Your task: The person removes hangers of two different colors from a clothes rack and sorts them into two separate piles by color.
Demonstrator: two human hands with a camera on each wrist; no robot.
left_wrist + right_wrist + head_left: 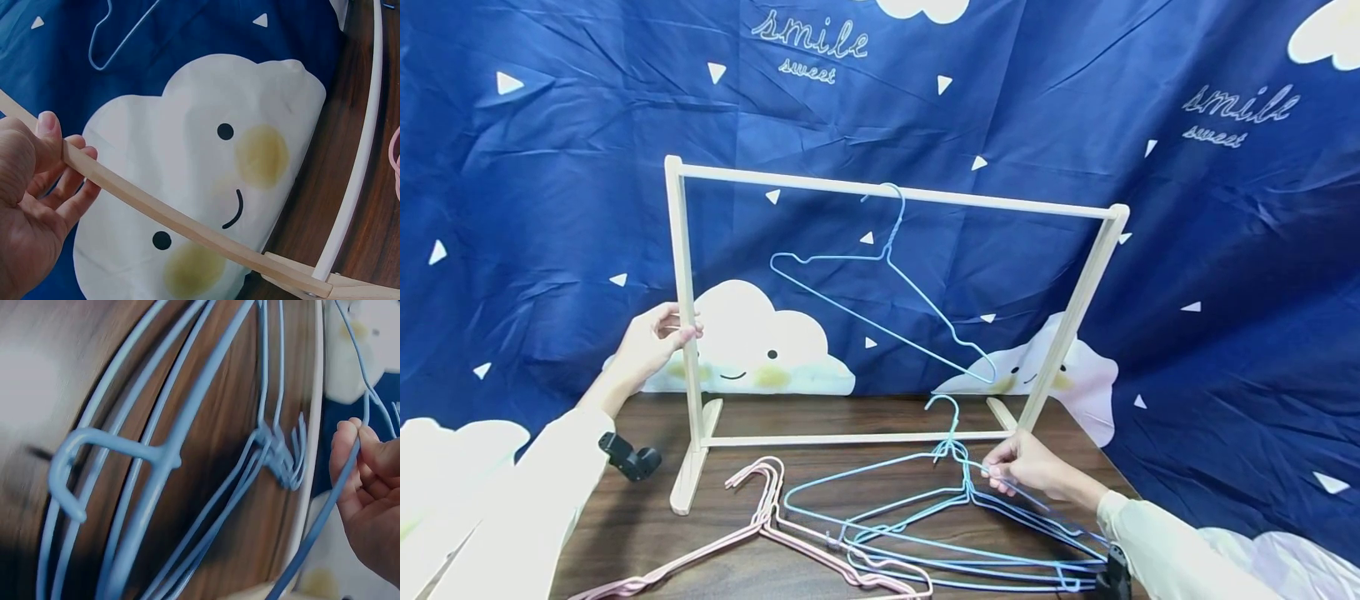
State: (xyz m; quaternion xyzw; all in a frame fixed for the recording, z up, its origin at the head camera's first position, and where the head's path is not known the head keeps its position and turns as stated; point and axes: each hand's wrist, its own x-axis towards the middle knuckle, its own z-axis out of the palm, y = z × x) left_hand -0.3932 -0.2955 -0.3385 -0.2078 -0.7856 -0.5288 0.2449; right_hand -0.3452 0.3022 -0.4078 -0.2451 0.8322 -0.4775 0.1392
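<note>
My left hand grips the left upright post of a pale wooden clothes rack. In the left wrist view, the thumb lies on one side of the post and fingertips show past the other. A blue wire hanger hangs tilted from the top rail. Low at the right, my right hand pinches the shoulder wire of another blue hanger between thumb and fingertips. Its hook end overlaps several blue hangers lying together on the table.
Several pink hangers lie on the dark wooden table at the front, partly overlapping the blue ones. The rack's lower bar runs just behind the hangers. A blue curtain with white clouds covers the back.
</note>
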